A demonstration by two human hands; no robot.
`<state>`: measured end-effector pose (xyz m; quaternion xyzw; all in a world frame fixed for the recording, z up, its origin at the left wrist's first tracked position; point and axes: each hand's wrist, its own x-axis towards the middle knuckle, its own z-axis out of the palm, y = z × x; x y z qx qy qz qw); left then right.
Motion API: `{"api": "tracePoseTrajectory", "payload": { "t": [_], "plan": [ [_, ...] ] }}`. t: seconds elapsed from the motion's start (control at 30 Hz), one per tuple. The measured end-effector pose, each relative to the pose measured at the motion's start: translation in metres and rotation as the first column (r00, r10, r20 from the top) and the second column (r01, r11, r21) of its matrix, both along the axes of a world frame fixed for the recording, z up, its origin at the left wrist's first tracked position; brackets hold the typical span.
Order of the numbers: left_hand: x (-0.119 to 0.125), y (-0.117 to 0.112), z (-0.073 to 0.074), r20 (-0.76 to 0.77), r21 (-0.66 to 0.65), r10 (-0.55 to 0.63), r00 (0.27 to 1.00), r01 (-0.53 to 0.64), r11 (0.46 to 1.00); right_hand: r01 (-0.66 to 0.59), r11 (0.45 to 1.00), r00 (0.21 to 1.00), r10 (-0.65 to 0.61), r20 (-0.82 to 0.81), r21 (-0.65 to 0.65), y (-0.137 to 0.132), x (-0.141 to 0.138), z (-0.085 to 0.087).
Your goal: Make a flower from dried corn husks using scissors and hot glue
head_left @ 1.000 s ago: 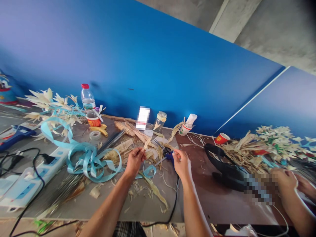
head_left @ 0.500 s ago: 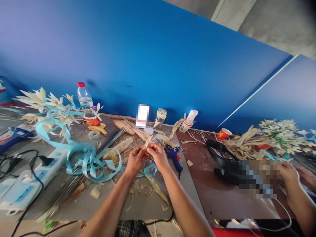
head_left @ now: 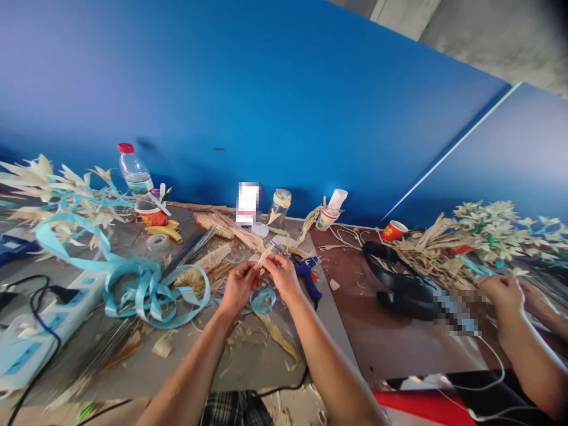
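Left hand (head_left: 237, 285), right hand (head_left: 281, 275), forearms bare; checked cloth (head_left: 235, 411) at lap.

Bright, even daylight. The smooth blue wall panel (head_left: 266, 89) washes to pale lilac at far left. Shadows on the grey tabletop (head_left: 252, 370) are soft. At centre, the left hand (head_left: 239, 285), right hand (head_left: 280, 275) and the pale corn-husk strip (head_left: 265, 255) they pinch look sharp; the bundle of thin metal wires (head_left: 102, 349) at lower left smears. Wide-angle distortion tilts and bends the edges.

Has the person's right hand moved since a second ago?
Yes: the right hand went left, from before the paper cup to before the glass jar, joining the left hand on a husk piece.
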<state>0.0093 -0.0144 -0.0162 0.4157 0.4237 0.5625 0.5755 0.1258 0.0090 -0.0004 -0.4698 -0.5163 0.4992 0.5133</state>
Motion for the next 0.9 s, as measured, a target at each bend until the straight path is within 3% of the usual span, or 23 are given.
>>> {"api": "tracePoseTrajectory", "payload": {
  "t": [0.43,0.57,0.7,0.9],
  "plan": [
    [0.0007,-0.0026,0.0052,0.022,-0.008,-0.005,1.0,0.005,1.0,0.021,0.995,0.999,-0.023,0.024,0.098,0.0,0.001,-0.0015],
    [0.0006,-0.004,0.0075,0.121,-0.014,-0.064,0.991,0.066,0.998,0.03,0.996,0.999,-0.032,0.016,0.084,-0.0011,0.0015,-0.0009],
    [0.0007,-0.0039,0.0083,0.29,-0.099,-0.076,0.954,0.109,0.989,0.025,0.997,1.0,-0.024,-0.014,0.066,-0.0007,0.0017,-0.0026],
    [0.0001,-0.0028,0.0094,0.345,-0.158,-0.052,0.937,0.113,0.981,0.024,0.997,1.0,-0.023,-0.019,0.072,0.0001,0.0012,-0.0056]
  ]
}}
